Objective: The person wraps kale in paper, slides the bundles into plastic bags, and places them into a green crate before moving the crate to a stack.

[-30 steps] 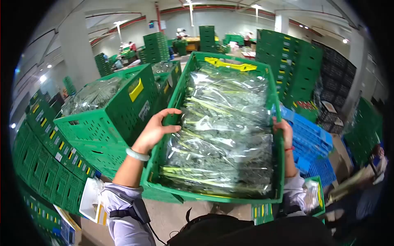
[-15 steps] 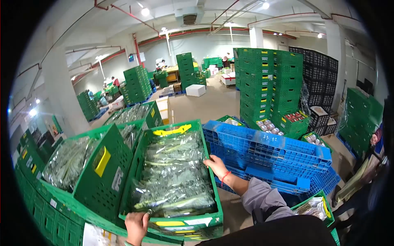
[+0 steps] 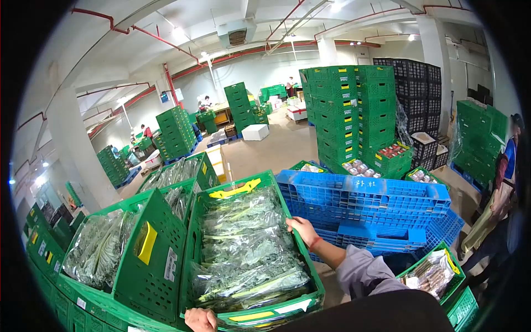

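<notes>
Bottom centre, left hand: the person's left hand (image 3: 201, 320) is curled over the near rim at its left corner, knuckles up; the grip looks firm.
Right of centre, right hand: the right hand (image 3: 301, 229) is closed on the right-hand rim, partway along, forearm reaching in from the lower right.
Held crate: the green crate (image 3: 281, 198) fills the lower centre, open side up, its long side running away from the wearer. Holding a corner and the far side probably steadies the load and lets it be turned. What bears its base cannot be told.
Bagged greens: leafy bunches (image 3: 243, 243) lie crosswise in clear film, likely so they pack in rows below the rim.
Left neighbour: another crate (image 3: 163, 265) of wrapped leaves stands just beside, its perforated wall towards the held one; the holes presumably let air through.
Lower right: packets (image 3: 434, 274) sit in a separate green crate, apart from the greens.
Right of the held crate: blue pallets (image 3: 359, 199) are piled up, perhaps to save floor.
Right edge: a co-worker (image 3: 506, 182) stands well apart.
Upper right, beyond: tall green stacks (image 3: 337, 122) and black crates (image 3: 426, 94), sorted by colour, it seems.
</notes>
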A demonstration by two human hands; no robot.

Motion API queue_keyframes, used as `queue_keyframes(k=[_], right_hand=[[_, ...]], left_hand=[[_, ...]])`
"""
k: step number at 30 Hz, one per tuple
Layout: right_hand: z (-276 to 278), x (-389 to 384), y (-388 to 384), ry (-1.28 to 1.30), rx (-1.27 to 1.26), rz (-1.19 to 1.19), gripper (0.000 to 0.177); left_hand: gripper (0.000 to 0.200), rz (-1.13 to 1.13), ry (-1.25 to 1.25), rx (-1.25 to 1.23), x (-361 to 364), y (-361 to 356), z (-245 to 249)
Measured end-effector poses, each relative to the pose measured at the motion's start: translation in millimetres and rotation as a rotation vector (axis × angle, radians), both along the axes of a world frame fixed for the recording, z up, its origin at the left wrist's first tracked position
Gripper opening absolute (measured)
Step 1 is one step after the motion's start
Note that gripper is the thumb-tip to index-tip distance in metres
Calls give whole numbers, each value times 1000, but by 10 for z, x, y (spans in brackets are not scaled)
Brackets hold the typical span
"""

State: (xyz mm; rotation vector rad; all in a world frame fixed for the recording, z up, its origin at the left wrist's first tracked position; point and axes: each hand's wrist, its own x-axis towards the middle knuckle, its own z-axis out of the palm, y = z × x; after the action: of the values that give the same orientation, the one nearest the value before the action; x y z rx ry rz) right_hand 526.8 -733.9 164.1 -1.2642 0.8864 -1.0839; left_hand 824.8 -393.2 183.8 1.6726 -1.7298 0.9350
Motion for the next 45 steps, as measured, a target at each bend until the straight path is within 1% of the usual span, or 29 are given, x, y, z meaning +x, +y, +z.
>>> queue_keyframes(k=[3, 4, 5, 7, 11, 12, 13, 14, 16, 18, 19, 21, 22, 23, 25, 27, 29, 31, 33, 35, 36, 37, 38, 39, 40, 42, 43, 44, 45], right_hand=[[-21, -44, 148, -50, -65, -13, 30], [-14, -10, 139, -50, -33, -27, 30], [-6, -4, 135, -26, -27, -49, 30], [51, -3, 226, -77, 10, -62, 33], [-108, -67, 512, -127, 46, -152, 40], [-213, -137, 648, -94, -98, -194, 38], [-352, -214, 785, -60, -238, -237, 35], [-525, -271, 924, -56, -230, -243, 35], [-987, -403, 1218, -324, 50, -135, 30], [-1488, -587, 1525, -243, -2, -296, 29], [-1539, -654, 1650, -240, 1, -309, 29], [-1565, -830, 1942, -298, 363, -280, 24], [-1548, -881, 2013, -286, 370, -286, 24], [-1521, -901, 2061, -228, 221, -331, 22], [-1304, -964, 2079, -87, 21, -464, 23], [-1092, -999, 2054, -323, -202, -550, 30], [-559, -881, 2180, -497, -47, -608, 36], [-133, -794, 2208, -375, -115, -660, 42], [190, -793, 2179, -330, -285, -589, 45], [380, -756, 2147, -416, -243, -544, 46], [335, -798, 2098, -479, -170, -511, 40], [296, -825, 2010, -475, -93, -598, 38], [179, -869, 1821, -473, -10, -684, 36], [278, -977, 1524, -491, -36, -717, 20], [692, -1200, 1054, -568, -189, -644, 19], [1573, -1688, 24, -709, -466, -463, 54], [2043, -1829, -277, -617, -500, -584, 55], [2394, -1815, -504, -326, -544, -798, 57], [2528, -1853, -718, 366, -548, -1099, 59]], left_hand=[[19, 16, -15, -138, 50, -34, -186], [12, 112, -20, 96, 81, -12, -273], [18, -145, 70, -195, 137, -153, -336], [12, -139, 49, -227, 67, -164, -254], [10, -210, 25, -131, 45, -37, -127], [24, -143, -74, 82, 151, 57, -96], [26, -184, -33, 47, 79, 61, -19], [26, -196, -32, 17, 39, 64, 27], [26, -222, -24, 0, 0, 66, 36], [27, -203, -57, -64, 4, 59, 11], [27, -216, -54, -60, 35, 49, 3], [27, -261, -63, -85, 59, 29, -42], [24, -284, -68, -109, 74, 11, -54], [24, -283, -58, -101, 88, 10, -74], [23, -264, -10, -110, 78, 2, -123], [23, -255, 16, -116, 66, 27, -108], [23, -325, 131, -62, 38, 49, -54], [24, -361, 184, -42, 50, 81, -25], [25, -414, 162, -8, 105, 99, -7], [28, -434, 115, -21, 155, 82, -55], [29, -424, 93, -31, 145, 90, -45], [30, -411, 72, -41, 135, 93, -49], [31, -420, 52, -67, 149, 67, -88], [30, -415, 47, -99, 154, 32, -135], [29, -411, 70, -79, 109, 35, -111], [28, -380, 149, 70, 77, 131, 61], [29, -374, 209, 172, 14, 183, 128], [31, -376, 233, 244, 40, 229, 141], [32, -385, 211, 241, 50, 239, 153]])
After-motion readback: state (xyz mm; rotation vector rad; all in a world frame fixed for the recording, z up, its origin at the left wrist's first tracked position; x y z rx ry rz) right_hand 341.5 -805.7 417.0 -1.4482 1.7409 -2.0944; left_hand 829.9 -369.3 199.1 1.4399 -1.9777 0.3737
